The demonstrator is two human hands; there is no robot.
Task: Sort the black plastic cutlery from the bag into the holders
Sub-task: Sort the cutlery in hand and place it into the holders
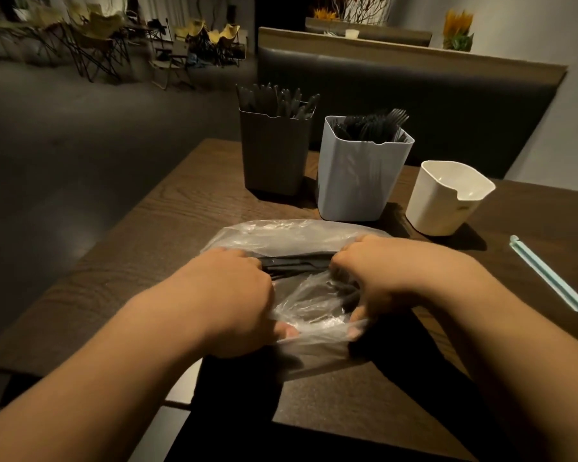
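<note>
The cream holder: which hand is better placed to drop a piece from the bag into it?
Probably the right hand. Both hands grip the bag, but the cream holder stands to the right, nearer it; the left hand would need to cross over.

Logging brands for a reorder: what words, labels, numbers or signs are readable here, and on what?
No readable text anywhere.
The dark holder, grey holder, cream holder, clear bag, pale blue stick: no print visible.
A tiny mark under the cream holder's notch: too small to read.
</note>
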